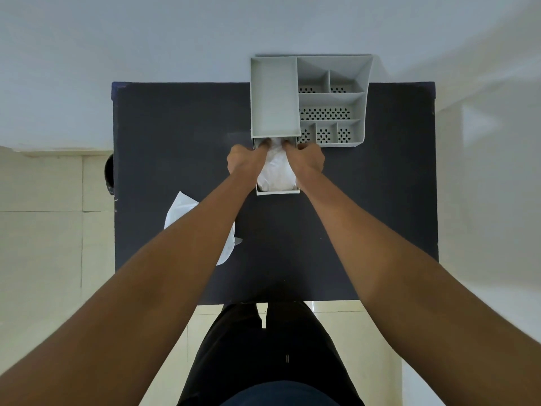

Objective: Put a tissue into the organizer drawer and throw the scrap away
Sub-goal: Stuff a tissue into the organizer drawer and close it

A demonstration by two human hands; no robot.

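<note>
Tissue [276,171] in open drawer [278,192] near worktop [175,127] far edge | left hand [243,159], right hand [306,159] grips pressed on it | we tuck edges below rim before closing

Bare forearms [181,276], black trousers [263,347] (no sleeves)

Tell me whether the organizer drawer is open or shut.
Open: the drawer is pulled out toward the person, tissue showing inside it.
</note>
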